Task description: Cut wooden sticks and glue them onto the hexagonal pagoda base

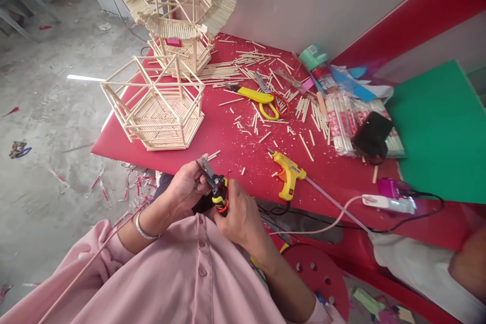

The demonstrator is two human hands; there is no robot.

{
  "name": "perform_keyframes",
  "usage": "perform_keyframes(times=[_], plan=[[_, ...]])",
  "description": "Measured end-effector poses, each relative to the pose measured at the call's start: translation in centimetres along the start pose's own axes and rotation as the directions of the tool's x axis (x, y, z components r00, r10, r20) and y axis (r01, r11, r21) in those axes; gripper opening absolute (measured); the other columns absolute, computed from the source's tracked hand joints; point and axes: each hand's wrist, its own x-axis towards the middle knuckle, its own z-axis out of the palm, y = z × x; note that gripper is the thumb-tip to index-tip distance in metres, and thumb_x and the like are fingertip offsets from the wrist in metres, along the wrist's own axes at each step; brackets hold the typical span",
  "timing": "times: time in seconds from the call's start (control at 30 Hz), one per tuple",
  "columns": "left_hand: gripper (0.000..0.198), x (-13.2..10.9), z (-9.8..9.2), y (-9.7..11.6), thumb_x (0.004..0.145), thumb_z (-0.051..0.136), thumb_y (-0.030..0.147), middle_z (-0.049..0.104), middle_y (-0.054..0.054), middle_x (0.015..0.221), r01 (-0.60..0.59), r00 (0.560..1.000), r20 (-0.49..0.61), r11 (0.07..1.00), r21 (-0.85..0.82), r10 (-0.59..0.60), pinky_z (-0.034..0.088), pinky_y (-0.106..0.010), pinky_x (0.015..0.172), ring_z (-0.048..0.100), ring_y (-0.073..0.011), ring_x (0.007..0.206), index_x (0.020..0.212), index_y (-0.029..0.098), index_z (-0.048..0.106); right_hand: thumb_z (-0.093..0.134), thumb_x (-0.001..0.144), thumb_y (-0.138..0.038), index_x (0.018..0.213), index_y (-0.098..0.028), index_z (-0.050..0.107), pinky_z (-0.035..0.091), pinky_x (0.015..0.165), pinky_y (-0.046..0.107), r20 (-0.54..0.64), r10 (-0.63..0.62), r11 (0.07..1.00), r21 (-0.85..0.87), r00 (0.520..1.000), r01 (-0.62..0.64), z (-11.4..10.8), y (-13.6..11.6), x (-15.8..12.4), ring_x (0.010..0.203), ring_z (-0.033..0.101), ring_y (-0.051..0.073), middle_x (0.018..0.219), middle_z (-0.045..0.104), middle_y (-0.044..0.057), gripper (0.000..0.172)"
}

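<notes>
My right hand (241,212) is wrapped around the black, yellow and red handles of a pair of snips (217,188). Their blades stand apart and point up and to the left. Close beside the blades, the fingers of my left hand (189,182) are curled together; whatever they pinch is too small or hidden to make out. Just beyond both hands, on the red table (231,149), lie a few short stick pieces (214,154). An open hexagonal frame of wooden sticks (167,116) with a stick floor stands past my left hand.
Behind the frame rises a tiered stick pagoda (178,15). A yellow glue gun (290,174), yellow-handled scissors (269,106), a yellow cutter (254,94), loose sticks and packed sticks (341,121) lie rightward. A cable runs along the table's front edge. Another person's arm (469,263) is at right.
</notes>
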Motion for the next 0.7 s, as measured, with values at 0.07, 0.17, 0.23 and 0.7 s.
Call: perform_keyframes(times=[0.07,0.17,0.23,0.7], plan=[[0.055,-0.2,0.2,0.0,0.087,0.066,0.042,0.035,0.005,0.041,-0.001,1.000,0.009,1.000,-0.004,0.001,0.025,-0.017,0.037,0.030,-0.0040,0.033,0.048,0.018,0.036,0.055,0.071,-0.021,0.099,-0.022,0.042,0.045,0.066,0.032,0.038,0.049,0.999,0.015,0.998,-0.050,0.3,0.0,-0.1,0.075,0.063,0.026,0.081,0.062,0.005,0.030],[0.053,-0.3,0.4,0.1,0.089,0.064,0.040,0.037,0.005,0.045,0.005,1.000,0.021,0.999,-0.048,-0.004,0.024,-0.017,0.037,0.030,-0.0040,0.035,0.050,0.018,0.034,0.055,0.072,-0.021,0.101,-0.023,0.042,0.043,0.061,0.030,0.031,0.086,0.994,0.065,0.996,-0.088,0.5,-0.1,-0.3,0.068,0.063,0.024,0.076,0.062,0.002,0.031],[0.051,-0.3,0.4,0.1,0.089,0.063,0.037,0.036,0.005,0.047,0.006,1.000,0.018,0.997,-0.080,-0.005,0.025,-0.017,0.037,0.031,-0.0047,0.036,0.052,0.019,0.032,0.056,0.071,-0.021,0.104,-0.023,0.043,0.046,0.065,0.032,-0.012,0.068,0.993,0.098,0.998,-0.067,0.5,-0.2,-0.3,0.075,0.064,0.026,0.082,0.062,0.003,0.035],[0.037,0.5,-0.8,-0.3,0.079,0.069,0.028,0.041,0.003,0.050,-0.146,0.982,0.115,0.989,-0.025,0.148,0.028,-0.017,0.039,0.037,-0.0066,0.041,0.055,0.017,0.043,0.056,0.072,-0.020,0.110,-0.020,0.047,0.050,0.071,0.034,0.010,0.081,0.986,0.145,0.997,-0.082,0.5,0.0,-0.2,0.084,0.067,0.027,0.091,0.067,0.007,0.039]])
